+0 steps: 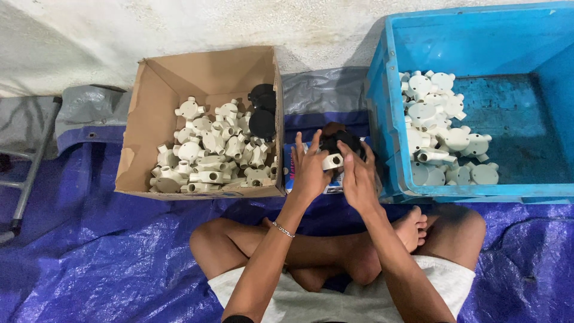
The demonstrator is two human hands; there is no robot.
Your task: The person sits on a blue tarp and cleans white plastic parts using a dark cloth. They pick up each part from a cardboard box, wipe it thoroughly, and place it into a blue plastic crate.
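Both hands are up front, right over the crossed legs, working on one piece. The left hand (311,170) has its fingers spread and wrapped round the near side of a white junction box (332,160), thumb side pressing on it. The right hand (357,176) is curled over the other side, fingers on a black round lid (339,142) that sits on top of the box, so the part is pinched between the two hands w/ the lid touching it. Can't tell if the lid is fully seated.

Just under the grip there's a small blue-and-white packet (327,186) on the blue tarp (107,257).

Left of the grip, close by: a cardboard box (143,131) w/ a heap of bare white fittings (209,155), plus a few more black lids (263,110) stacked in its far right corner, i.e. the corner nearest the hands.

Right of the grip, touching distance: a blue plastic crate (382,119) holding the capped white boxes (439,128), piled against its left wall.

Thin bracelet (283,229) on the left wrist. Bare foot (412,227) tucked just below the right forearm.
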